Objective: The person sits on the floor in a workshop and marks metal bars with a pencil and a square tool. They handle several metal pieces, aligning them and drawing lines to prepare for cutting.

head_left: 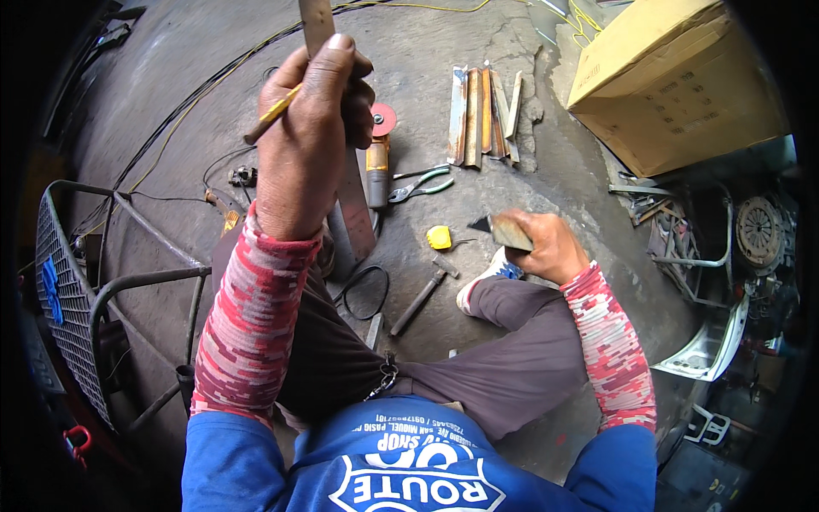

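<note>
At head height, one fisheye view faces down past the blue cloth shirt (409,474), bottom centre, toward grey concrete floor (490,192).

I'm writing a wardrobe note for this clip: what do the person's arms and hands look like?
The left hand and right hand are ungloved. Snug arm sleeves in blocky red, pink and pale camouflage reach down to the wrists. Above them show blue shirt sleeves.
</note>
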Available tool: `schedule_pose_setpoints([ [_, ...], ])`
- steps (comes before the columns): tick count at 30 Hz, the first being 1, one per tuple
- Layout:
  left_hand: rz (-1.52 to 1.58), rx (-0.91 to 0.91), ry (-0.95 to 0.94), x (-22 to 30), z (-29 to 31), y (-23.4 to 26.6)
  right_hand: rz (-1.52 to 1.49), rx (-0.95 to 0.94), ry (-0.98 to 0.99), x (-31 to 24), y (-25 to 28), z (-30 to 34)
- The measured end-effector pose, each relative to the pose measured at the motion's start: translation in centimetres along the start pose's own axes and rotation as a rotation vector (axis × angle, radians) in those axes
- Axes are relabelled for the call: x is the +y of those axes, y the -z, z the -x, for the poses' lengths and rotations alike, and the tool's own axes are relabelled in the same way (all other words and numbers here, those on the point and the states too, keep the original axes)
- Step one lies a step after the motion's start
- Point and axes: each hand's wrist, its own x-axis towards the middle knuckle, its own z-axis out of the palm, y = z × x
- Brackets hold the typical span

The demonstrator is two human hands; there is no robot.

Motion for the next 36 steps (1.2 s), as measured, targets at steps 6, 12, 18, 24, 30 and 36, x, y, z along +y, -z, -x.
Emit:
schedule_pose_setpoints([
  [6, 0.022, 0.041, 0.099, -0.3, -1.6, 1.5, 0.052, -0.087, -0.027, 0.9, -0.8, -0.8],
  [12, 0.227, 0.035, 0.333, -0.3, -2.8, 3.2, -0.046, -0.051, -0.061, 0.0, -0.1, -2.2],
  [18, 0.249, 0.073, 0.365, -0.3, -2.8, 3.8, -0.006, -0.05, -0.023, -1.2, 0.0, -2.9],
  [24, 0.245, 0.039, 0.353, -0.8, -2.8, 4.1, 0.012, 0.059, 0.031, 0.5, 0.3, -2.7],
  [30, 0.224, -0.024, 0.338, -1.1, -2.5, 3.6, 0.324, 0.064, 0.054, 8.5, -3.0, -6.0],
  [36, 0.224, -0.028, 0.419, -1.1, -2.4, 3.9, 0.284, -0.017, -0.006, 14.5, -12.4, -7.1],
])
